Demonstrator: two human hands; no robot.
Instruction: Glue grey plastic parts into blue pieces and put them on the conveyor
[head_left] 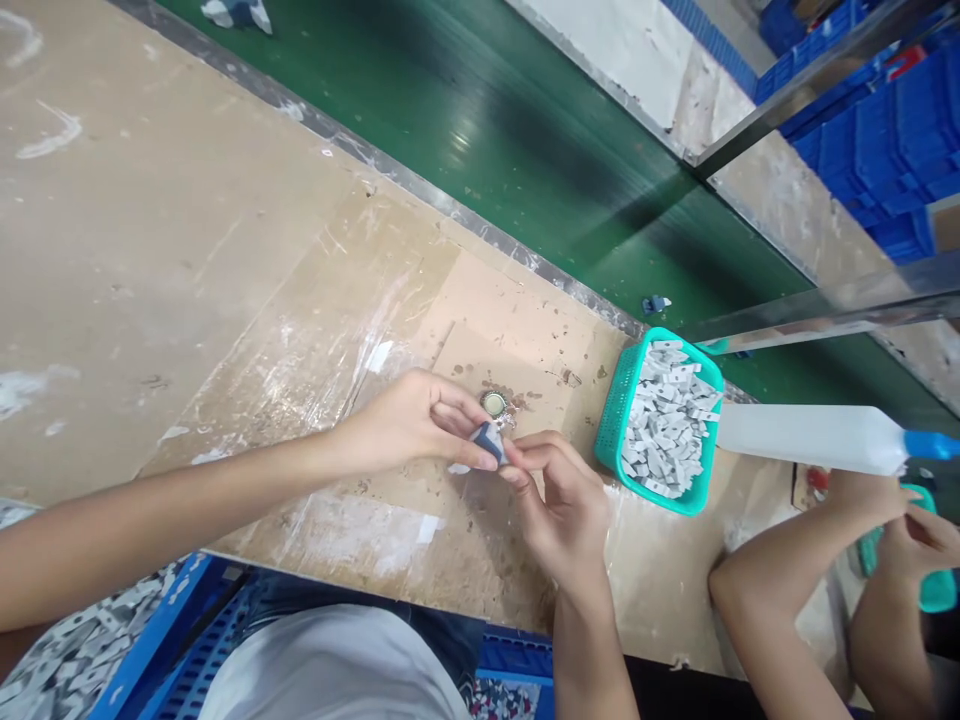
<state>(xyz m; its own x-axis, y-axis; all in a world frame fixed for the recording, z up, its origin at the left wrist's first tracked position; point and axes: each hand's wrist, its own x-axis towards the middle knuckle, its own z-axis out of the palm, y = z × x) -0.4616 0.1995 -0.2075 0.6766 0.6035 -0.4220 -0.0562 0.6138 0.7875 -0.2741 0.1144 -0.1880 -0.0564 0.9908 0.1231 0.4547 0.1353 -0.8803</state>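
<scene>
My left hand (409, 420) pinches a small blue and light grey piece (489, 442) between thumb and fingers, above the table. The piece looks moulded, but its exact kind cannot be made out. My right hand (566, 500) is closed in a pinch at the right end of the same piece, its fingertips touching it and covering that end. Just beyond the fingers, a bottle cap (493, 403) with a pale inside lies on a brown board (480, 355) spotted with dark stains. To the right of my right hand stands a turquoise basket (611, 420) full of small grey-white parts (667, 430).
A white bottle (814, 435) with a blue cap lies beside the basket. At the right are a co-worker's arms (787, 580). Beyond the table edge runs a green belt (450, 130) carrying small pieces (656, 305). Blue crates (892, 130) are stacked behind; another crate (157, 640) stands below.
</scene>
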